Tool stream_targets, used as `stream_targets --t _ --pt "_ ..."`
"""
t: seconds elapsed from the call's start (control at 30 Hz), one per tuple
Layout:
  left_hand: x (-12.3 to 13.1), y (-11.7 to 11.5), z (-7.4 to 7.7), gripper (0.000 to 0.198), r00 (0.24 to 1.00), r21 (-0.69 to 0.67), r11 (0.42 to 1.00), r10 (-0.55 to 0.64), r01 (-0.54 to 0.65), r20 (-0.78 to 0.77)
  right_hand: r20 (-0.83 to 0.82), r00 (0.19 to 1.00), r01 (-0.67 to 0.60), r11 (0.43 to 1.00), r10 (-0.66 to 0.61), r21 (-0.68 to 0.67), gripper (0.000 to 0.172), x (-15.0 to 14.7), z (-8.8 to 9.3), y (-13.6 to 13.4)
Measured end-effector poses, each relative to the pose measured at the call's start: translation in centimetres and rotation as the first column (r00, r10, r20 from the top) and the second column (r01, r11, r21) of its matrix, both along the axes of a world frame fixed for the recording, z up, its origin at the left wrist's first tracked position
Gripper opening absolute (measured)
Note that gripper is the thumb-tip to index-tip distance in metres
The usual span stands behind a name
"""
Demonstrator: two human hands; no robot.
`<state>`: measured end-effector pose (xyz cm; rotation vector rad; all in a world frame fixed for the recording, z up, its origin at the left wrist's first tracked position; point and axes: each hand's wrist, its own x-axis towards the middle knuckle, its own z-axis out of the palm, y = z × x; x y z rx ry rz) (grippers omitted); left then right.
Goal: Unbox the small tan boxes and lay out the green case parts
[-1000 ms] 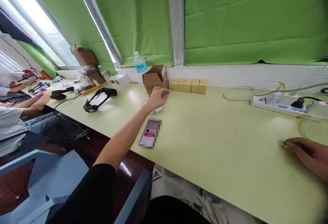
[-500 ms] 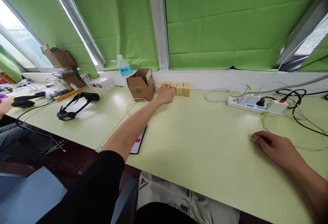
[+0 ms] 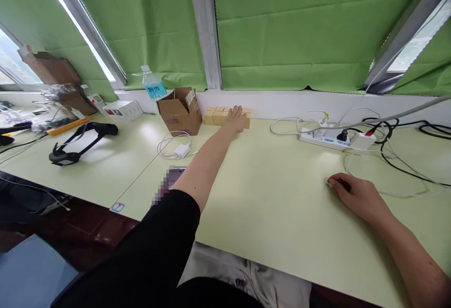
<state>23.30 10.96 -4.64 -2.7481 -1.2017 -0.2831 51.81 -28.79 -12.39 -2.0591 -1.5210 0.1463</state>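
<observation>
Pale wooden cubes (image 3: 211, 116) stand side by side in a block against the low white wall. My left hand (image 3: 235, 119) reaches over their right part with its fingers spread, touching them; the palm hides some of the cubes. No cube shows lifted. My right hand (image 3: 354, 197) rests on the table at the right, its fingers curled and the thumb near the index finger. A small pale spot shows at its fingertips, too small to name.
Left of the cubes stands an open cardboard box (image 3: 183, 115), with a white charger (image 3: 182, 150) and cable before it. A phone (image 3: 174, 176) lies partly under my left arm. A power strip (image 3: 326, 140) with cables is at back right, a black headset (image 3: 82, 143) at left.
My left hand has shifted right along the cubes, and its fingers have spread. The view has turned slightly to the right. My right hand stays in place on the table.
</observation>
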Motion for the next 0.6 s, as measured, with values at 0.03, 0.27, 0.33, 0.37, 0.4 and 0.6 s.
stream_targets --t 0.03,0.27,0.33,0.37,0.4,0.6 --pt "0.2 0.0 -0.1 0.062 1.000 -0.002 1.000 -0.008 0.008 0.000 0.006 1.000 0.005 1.000 -0.005 -0.011 0.028 -0.1 0.1 0.0" --pt "0.2 -1.5 0.0 0.061 0.998 -0.026 0.999 -0.033 0.034 0.055 0.004 1.000 0.007 0.999 -0.007 -0.040 0.033 -0.9 0.8 0.3" --pt "0.1 -2.2 0.2 0.057 0.995 -0.040 0.999 -0.013 0.017 0.094 0.010 1.000 0.001 0.999 0.000 -0.034 0.032 -0.8 0.7 0.3" --pt "0.1 -2.7 0.4 0.056 0.993 -0.052 0.999 0.002 0.004 0.118 0.011 1.000 -0.002 1.000 0.003 -0.031 0.032 -0.8 0.6 0.2" --pt "0.0 -3.3 0.5 0.056 0.990 -0.070 0.997 0.018 -0.008 0.143 0.011 1.000 -0.003 1.000 0.003 -0.027 0.032 -0.8 0.6 0.2" --pt "-1.7 -8.6 0.7 0.064 0.931 -0.248 0.968 0.108 -0.019 0.349 0.004 1.000 0.013 0.986 -0.014 0.165 0.027 -3.4 1.4 0.3"
